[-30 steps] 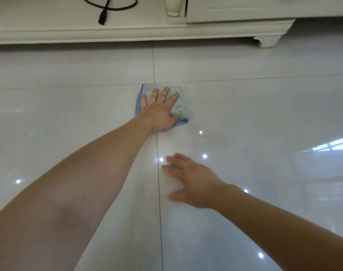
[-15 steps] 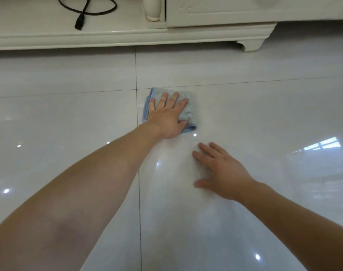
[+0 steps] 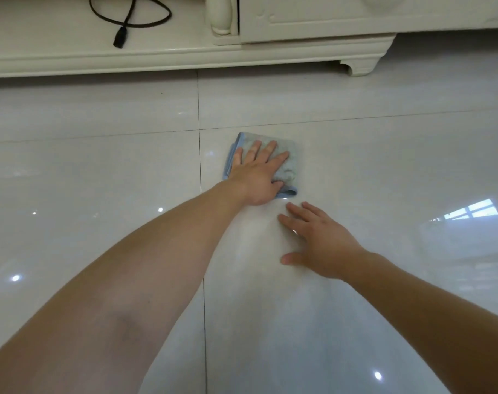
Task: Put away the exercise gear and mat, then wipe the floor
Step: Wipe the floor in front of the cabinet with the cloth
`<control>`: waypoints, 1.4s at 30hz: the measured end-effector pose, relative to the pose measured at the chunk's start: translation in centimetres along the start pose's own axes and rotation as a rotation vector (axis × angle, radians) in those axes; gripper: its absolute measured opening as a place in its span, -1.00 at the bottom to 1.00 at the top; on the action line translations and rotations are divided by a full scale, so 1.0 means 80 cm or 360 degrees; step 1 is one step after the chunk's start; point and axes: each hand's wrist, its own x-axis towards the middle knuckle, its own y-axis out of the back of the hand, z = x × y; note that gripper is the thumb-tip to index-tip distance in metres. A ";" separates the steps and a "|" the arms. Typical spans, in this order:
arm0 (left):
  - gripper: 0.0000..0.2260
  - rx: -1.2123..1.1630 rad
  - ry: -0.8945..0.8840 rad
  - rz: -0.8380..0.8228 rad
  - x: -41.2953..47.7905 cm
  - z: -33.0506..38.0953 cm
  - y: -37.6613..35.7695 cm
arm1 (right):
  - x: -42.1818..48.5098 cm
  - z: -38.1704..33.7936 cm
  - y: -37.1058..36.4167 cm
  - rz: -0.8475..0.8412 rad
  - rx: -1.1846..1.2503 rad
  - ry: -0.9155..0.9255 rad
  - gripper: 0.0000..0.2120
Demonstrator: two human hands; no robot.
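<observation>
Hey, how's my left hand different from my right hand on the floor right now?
The left hand presses on the folded blue cloth; the right hand lies on bare floor tile. The left hand reaches farther out toward the cabinet; the right hand sits nearer you. Both are palm down with fingers extended.

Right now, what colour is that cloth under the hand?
Light blue-grey, with a brighter blue edge; the cloth shows in the head view, the only one.
</observation>
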 end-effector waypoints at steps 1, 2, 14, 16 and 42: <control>-0.37 0.0000 -0.0008 0.0013 -0.010 0.000 -0.005 | 0.001 -0.001 0.002 -0.0010 -0.0012 0.0002 -0.17; -0.37 0.0003 -0.0017 0.0023 -0.021 -0.001 -0.009 | 0.001 -0.002 0.005 -0.0013 -0.0028 0.0004 -0.20; -0.36 -0.0080 -0.0013 0.0061 -0.161 -0.057 -0.033 | -0.024 -0.028 0.006 -0.0014 -0.0213 -0.0109 -0.27; -0.35 -0.0083 0.0033 0.0066 -0.180 -0.076 -0.032 | -0.021 -0.045 -0.001 -0.0060 -0.0233 -0.0094 -0.24; -0.25 -0.0043 0.0656 0.0035 -0.445 -0.250 -0.062 | -0.011 -0.174 -0.031 -0.0276 -0.0461 0.0223 -0.27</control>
